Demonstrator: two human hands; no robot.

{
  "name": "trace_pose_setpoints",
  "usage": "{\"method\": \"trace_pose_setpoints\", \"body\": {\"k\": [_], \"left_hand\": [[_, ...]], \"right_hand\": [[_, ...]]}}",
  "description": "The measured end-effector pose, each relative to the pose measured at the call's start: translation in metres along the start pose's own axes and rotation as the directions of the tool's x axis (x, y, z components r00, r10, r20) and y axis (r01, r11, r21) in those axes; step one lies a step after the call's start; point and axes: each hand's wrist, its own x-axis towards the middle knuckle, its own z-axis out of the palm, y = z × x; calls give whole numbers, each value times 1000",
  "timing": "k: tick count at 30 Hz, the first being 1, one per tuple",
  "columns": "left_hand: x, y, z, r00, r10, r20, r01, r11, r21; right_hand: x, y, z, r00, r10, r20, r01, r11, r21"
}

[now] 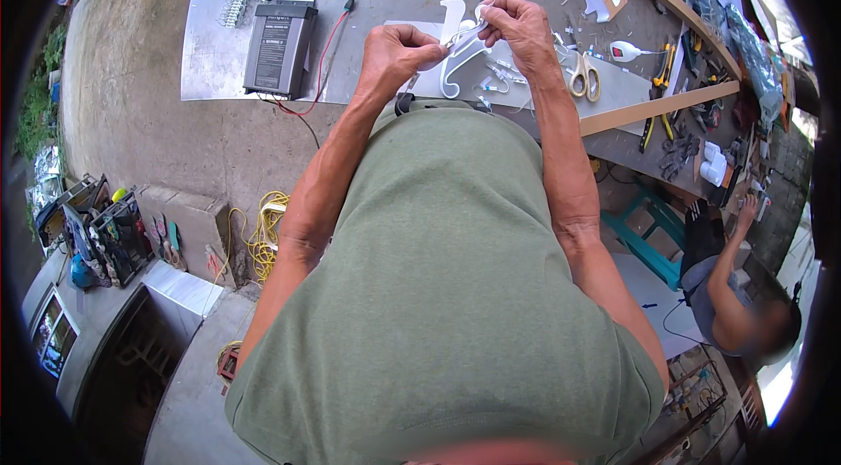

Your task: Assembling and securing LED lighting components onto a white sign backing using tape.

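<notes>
My left hand (pixel 399 52) and my right hand (pixel 520 34) are raised above the near edge of the workbench, fingertips pinched. A thin pale strip (pixel 466 38) stretches between them; its exact kind is too small to make out. Just beneath lies a white curved piece (pixel 449 78) shaped like part of a letter, and another white piece (pixel 452 17) shows behind the hands. Loose clear-and-white wired bits (pixel 504 75) are scattered below my right hand. Beyond my right wrist rest scissors (pixel 583 78) with cream handles.
A dark power supply box (pixel 280 49) with a red lead stands left on a white sheet (pixel 206 62). Wooden strips (pixel 661 108) frame the right side, near pliers (pixel 659 93) and a white glue bottle (pixel 625 51). Another person (pixel 731 290) works at lower right beside a green stool (pixel 653 233).
</notes>
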Motion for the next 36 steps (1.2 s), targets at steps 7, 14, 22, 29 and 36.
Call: {"method": "trace_pose_setpoints", "body": {"k": [7, 14, 22, 29, 36], "left_hand": [[30, -6, -18, 925, -294, 242, 327, 939, -108], [48, -5, -20, 871, -348, 346, 354, 934, 49], [45, 4, -10, 932, -264, 249, 181, 933, 312], [43, -20, -6, 986, -159, 58, 134, 941, 312], [39, -31, -21, 989, -28, -142, 64, 964, 259]], "right_hand": [[14, 8, -3, 994, 100, 39, -100, 995, 4], [15, 10, -6, 990, 132, 44, -132, 991, -2], [15, 15, -9, 992, 120, 30, -120, 993, -21], [23, 28, -10, 996, 92, 0, -92, 996, -5], [63, 28, 12, 988, 106, 110, -97, 992, -80]]}}
